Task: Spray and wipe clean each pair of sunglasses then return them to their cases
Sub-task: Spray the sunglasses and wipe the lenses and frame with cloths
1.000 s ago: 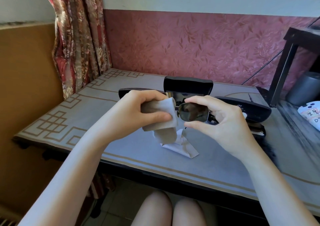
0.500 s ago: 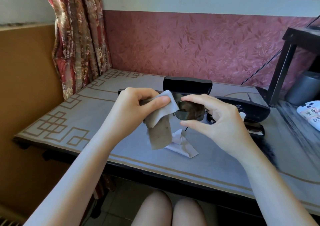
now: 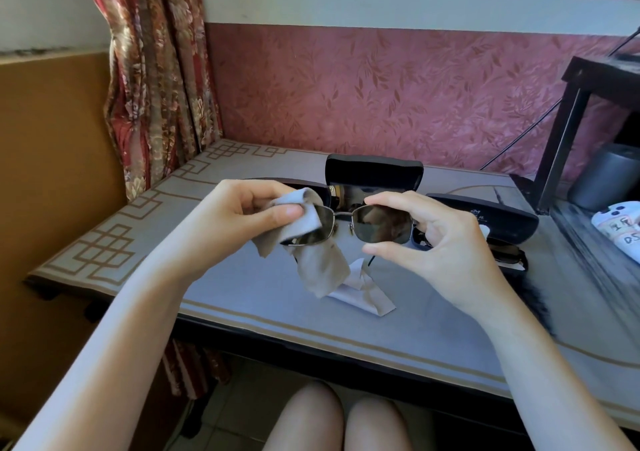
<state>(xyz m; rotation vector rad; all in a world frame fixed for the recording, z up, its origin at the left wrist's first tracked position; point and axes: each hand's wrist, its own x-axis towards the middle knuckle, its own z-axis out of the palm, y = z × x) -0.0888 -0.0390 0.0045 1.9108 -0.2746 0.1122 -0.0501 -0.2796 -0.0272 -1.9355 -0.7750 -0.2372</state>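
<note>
Wiping goes best with the frame steadied at one end and rubbed at the other, and that is how things stand. The right hand (image 3: 446,243) pinches the rim of one lens of the thin metal-framed, dark-lensed sunglasses (image 3: 381,225), forefinger on the top edge and thumb under the bottom edge. The left hand (image 3: 242,215) pinches the soft grey cleaning cloth (image 3: 322,263) round the other lens, thumb in front, and the cloth's loose tail hangs below. The sunglasses are held in the air over the middle of the grey patterned tabletop (image 3: 242,298), just in front of the open black hard case (image 3: 374,170), which stands toward the back edge. To do this step well, I judge the right fingertips should stay on the metal and off the glass, so the lens they hold is not smeared. The left should rub in small circles with light pressure on both faces at once, because the thin bridge looks easy to bend. Once that lens is clear, the hands should swap ends. A white folded sheet (image 3: 367,295) lies on the tabletop under the cloth. Another dark pair of glasses (image 3: 509,260) lies toward the right edge, beside a long black closed case (image 3: 485,215).
</note>
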